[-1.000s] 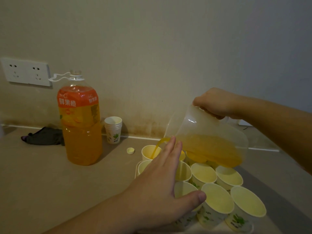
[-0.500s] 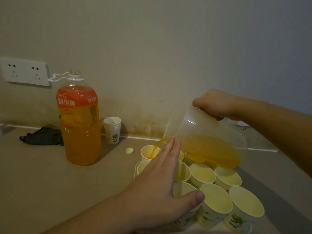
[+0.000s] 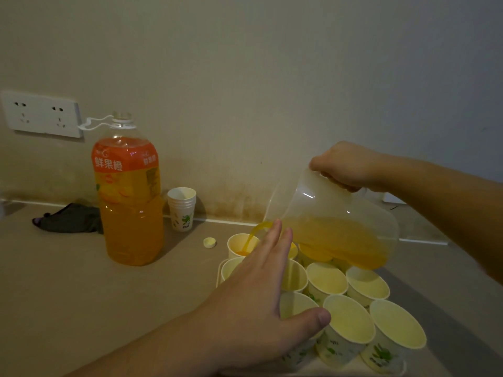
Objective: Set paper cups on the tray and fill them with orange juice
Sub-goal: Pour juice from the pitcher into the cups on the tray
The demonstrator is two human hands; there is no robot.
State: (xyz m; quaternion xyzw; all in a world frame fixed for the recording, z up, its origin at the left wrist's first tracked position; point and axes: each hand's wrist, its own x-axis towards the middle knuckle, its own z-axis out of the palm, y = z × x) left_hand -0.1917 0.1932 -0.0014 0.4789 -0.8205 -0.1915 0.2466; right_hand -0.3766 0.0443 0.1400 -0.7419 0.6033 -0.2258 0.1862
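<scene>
The right hand (image 3: pixel 345 165) has its grip closed on the tilted translucent plastic jug (image 3: pixel 330 221), pouring orange juice into the far-left white paper cup (image 3: pixel 241 244). The left hand (image 3: pixel 253 303), fingers straight and relaxed, lies over the cups on the white tray (image 3: pixel 218 276).

The left hand (image 3: pixel 253 303) hides several paper cups (image 3: pixel 348 326) and most of the tray (image 3: pixel 220 273) — only a corner shows. The jug (image 3: pixel 330 217) covers the far cups — their fill cannot be told

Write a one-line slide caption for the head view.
Right hand tilts a clear pitcher, pouring orange juice into a paper cup while the open left hand hovers over the cups.
</scene>
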